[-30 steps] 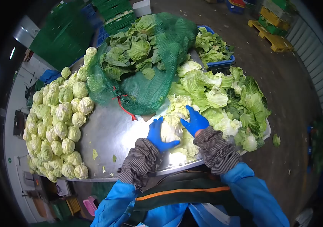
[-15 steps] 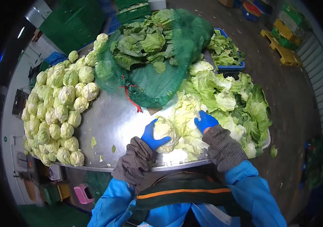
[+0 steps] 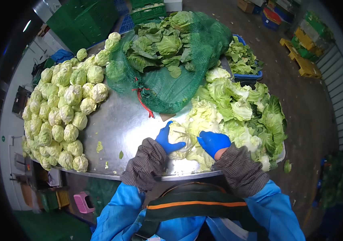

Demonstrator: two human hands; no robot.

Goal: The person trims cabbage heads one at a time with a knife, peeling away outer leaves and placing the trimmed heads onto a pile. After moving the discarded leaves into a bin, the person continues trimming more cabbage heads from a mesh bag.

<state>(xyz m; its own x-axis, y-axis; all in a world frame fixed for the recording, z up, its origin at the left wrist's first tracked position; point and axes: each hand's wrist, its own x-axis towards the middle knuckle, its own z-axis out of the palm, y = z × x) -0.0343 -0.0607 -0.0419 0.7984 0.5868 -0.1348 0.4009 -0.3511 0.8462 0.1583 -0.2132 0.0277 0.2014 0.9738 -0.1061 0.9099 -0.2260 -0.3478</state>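
Observation:
My left hand (image 3: 168,139), in a blue glove, grips a pale green cabbage head (image 3: 182,139) from its left side, thumb across the near side and fingers along the far side. My right hand (image 3: 214,143), also gloved in blue, is closed around a knife whose handle is hidden in the fist. The thin knife blade (image 3: 186,133) points left and overlaps the top of the cabbage. Loose pale cabbage leaves (image 3: 204,116) lie just beyond and beside my right hand.
Many cabbage heads (image 3: 65,110) are piled on the left of the metal table (image 3: 127,120). A green mesh bag (image 3: 167,94) with leafy cabbages lies at the back. Leaves heap up on the right (image 3: 256,120), near a blue crate (image 3: 248,75) of leaves.
My right hand has moved left and turned toward the cabbage, and the knife blade now shows over it. My left hand keeps its hold on the cabbage. The view has shifted slightly.

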